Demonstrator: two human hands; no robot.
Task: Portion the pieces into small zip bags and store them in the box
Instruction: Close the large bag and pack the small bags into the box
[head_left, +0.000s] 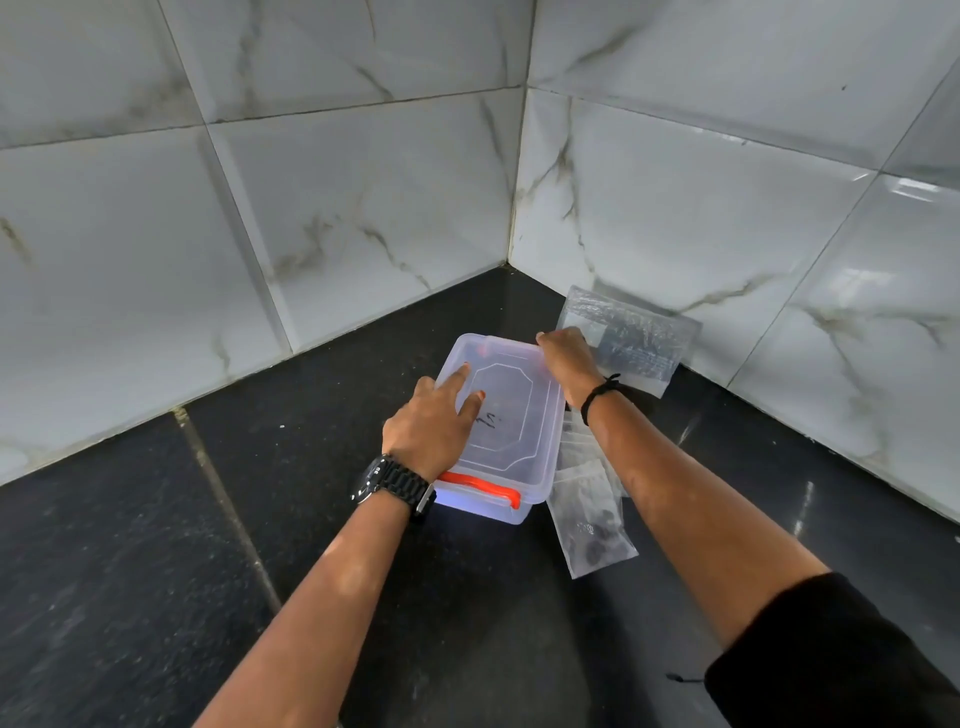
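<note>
Filled bag (592, 525) beside box (498, 415); left hand (434, 421) flat on lid, right hand (563, 358) gripping far rim; next unclip, open.

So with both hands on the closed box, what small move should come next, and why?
Probably release the red latch and lift the lid: a small zip bag holding dark pieces lies outside the box, and the left hand and right hand rest on the lid.
</note>
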